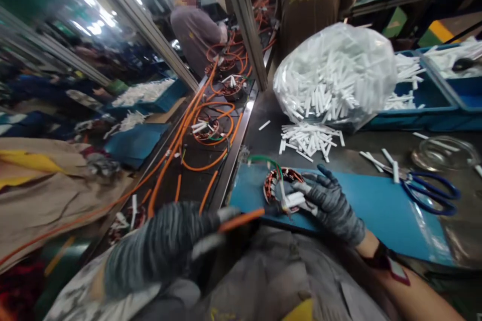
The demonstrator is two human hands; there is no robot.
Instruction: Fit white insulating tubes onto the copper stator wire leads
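My left hand [165, 246], in a grey glove, is closed around an orange cable [241, 219] near my lap. The cable runs to the right toward a copper-wound stator ring [280, 183] lying on a blue mat [376, 205]. My right hand [331, 203], also gloved, rests on the mat beside the ring. Its fingers pinch a white sleeve tube [295, 200] at the cable's end. Green and white wires loop out of the ring.
A clear bag of white tubes [335, 75] stands behind the mat, with loose tubes [309, 139] spilled before it. Blue-handled scissors [429, 190] lie at the right, blue bins [433, 95] behind. A conveyor [203, 160] carries orange-cabled stators past other workers.
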